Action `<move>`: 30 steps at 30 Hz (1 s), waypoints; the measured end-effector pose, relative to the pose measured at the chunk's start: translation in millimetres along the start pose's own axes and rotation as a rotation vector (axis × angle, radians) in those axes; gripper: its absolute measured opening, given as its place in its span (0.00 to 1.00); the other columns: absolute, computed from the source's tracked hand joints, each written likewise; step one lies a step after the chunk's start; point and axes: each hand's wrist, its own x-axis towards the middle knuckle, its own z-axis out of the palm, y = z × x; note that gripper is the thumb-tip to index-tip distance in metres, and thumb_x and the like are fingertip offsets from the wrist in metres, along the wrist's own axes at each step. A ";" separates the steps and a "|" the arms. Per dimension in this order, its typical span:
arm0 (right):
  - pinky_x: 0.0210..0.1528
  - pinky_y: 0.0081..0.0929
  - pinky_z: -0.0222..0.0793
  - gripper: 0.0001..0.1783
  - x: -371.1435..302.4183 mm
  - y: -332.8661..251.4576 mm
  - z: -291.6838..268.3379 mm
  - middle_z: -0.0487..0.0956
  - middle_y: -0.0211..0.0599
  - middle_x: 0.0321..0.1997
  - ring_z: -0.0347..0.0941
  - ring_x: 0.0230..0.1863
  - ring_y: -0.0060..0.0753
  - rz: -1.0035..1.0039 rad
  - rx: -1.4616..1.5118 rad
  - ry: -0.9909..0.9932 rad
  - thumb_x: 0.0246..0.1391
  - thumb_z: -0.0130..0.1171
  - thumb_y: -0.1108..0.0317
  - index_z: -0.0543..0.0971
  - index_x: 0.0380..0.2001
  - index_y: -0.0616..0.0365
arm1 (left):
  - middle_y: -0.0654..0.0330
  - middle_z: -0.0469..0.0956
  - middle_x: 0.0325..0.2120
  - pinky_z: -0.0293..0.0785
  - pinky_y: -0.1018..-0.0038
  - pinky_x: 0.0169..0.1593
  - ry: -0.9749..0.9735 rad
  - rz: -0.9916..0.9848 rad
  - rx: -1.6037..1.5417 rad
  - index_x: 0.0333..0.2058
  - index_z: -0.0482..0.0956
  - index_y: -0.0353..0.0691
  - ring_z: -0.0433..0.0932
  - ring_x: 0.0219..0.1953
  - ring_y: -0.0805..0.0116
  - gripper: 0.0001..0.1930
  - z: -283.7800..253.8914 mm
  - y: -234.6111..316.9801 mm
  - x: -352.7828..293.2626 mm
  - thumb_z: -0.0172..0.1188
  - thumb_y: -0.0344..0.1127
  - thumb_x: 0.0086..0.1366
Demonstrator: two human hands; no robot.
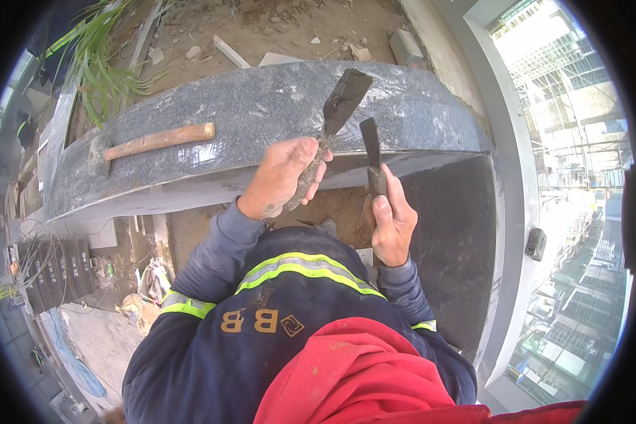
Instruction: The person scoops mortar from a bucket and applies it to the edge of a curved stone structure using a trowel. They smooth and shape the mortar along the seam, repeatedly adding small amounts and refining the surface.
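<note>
My left hand (279, 177) is closed around the dirt-caked handle of a trowel (346, 97), whose broad dark blade points up and to the right over the stone ledge. In my right hand (391, 222) is a narrower scraper (371, 140), held by its short handle with the blade upward. The two blades are close together but apart. Beneath them curves a grey speckled stone ledge (261, 99), dusty and smeared with white patches. On its left part lies a hammer (159, 140) with a wooden handle, its head toward the left.
Past the ledge is bare soil (297, 32) with stone pieces and a green long-leaved plant (102, 60). A pale frame and window (572, 177) stand at the right, with a small black object (536, 244) on the frame. Boxes (56, 272) and cables clutter the lower left.
</note>
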 end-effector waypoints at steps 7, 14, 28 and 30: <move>0.18 0.20 0.59 0.24 36.0 -10.4 -8.4 0.76 0.34 0.30 0.65 0.17 0.20 0.458 0.840 -0.008 0.75 0.43 0.52 0.73 0.50 0.66 | 0.60 0.74 0.24 0.66 0.79 0.21 -0.345 -0.184 -0.125 0.46 0.74 0.29 0.71 0.16 0.75 0.37 6.5 -19.1 3.3 0.54 0.67 0.68; 0.17 0.18 0.60 0.26 -16.7 -13.3 -29.5 0.77 0.37 0.25 0.64 0.13 0.18 0.367 0.554 -0.391 0.72 0.50 0.50 0.76 0.46 0.69 | 0.57 0.75 0.25 0.64 0.78 0.17 -0.311 -0.056 0.052 0.47 0.74 0.27 0.72 0.15 0.73 0.35 14.2 -28.6 20.5 0.57 0.63 0.69; 0.34 0.21 0.71 0.17 0.3 -24.0 -76.3 0.82 0.33 0.34 0.75 0.30 0.19 0.027 -0.194 0.312 0.56 0.66 0.76 0.77 0.49 0.65 | 0.59 0.71 0.23 0.65 0.75 0.20 -0.318 -0.142 -0.256 0.47 0.70 0.29 0.69 0.16 0.72 0.36 52.8 -65.3 31.0 0.50 0.66 0.71; 0.34 0.22 0.72 0.17 15.7 -23.6 -73.7 0.83 0.33 0.33 0.76 0.30 0.19 0.015 -0.138 0.351 0.55 0.66 0.77 0.77 0.48 0.65 | 0.59 0.71 0.24 0.65 0.75 0.20 -0.306 -0.145 -0.221 0.47 0.70 0.28 0.69 0.16 0.72 0.36 62.6 -70.6 28.9 0.50 0.66 0.71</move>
